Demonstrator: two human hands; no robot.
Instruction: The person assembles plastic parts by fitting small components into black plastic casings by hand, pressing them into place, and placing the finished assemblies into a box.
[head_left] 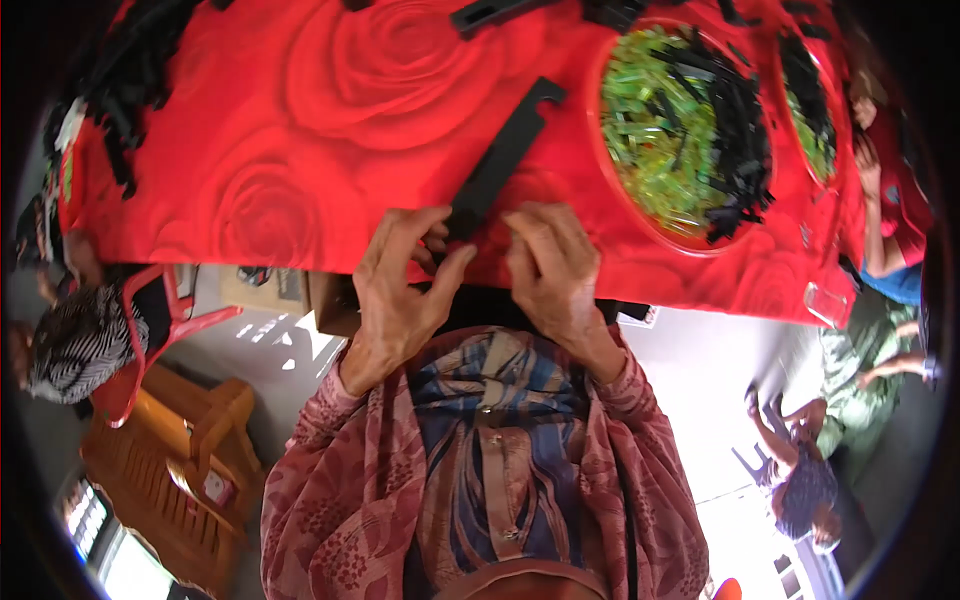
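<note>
A long flat black bar (500, 155) with a hook-shaped notch at its far end lies slanted over the red rose-patterned tablecloth (340, 90). My left hand (405, 275) is closed on its near end, with the thumb and fingers around it. Just right of the bar, my right hand (555, 265) has its fingers curled and drawn together. Whatever they hold, if anything, is hidden. Farther right stands a round red tray (683, 246) filled with translucent green pieces (650, 130) on its left side and small black pieces (735, 150) on its right.
A second red tray (787, 130) with similar pieces is at the far right. Black bars (135, 75) are heaped at the far left, and another black bar (490, 12) lies at the back. People sit on both sides. A wooden bench (160, 480) stands at lower left.
</note>
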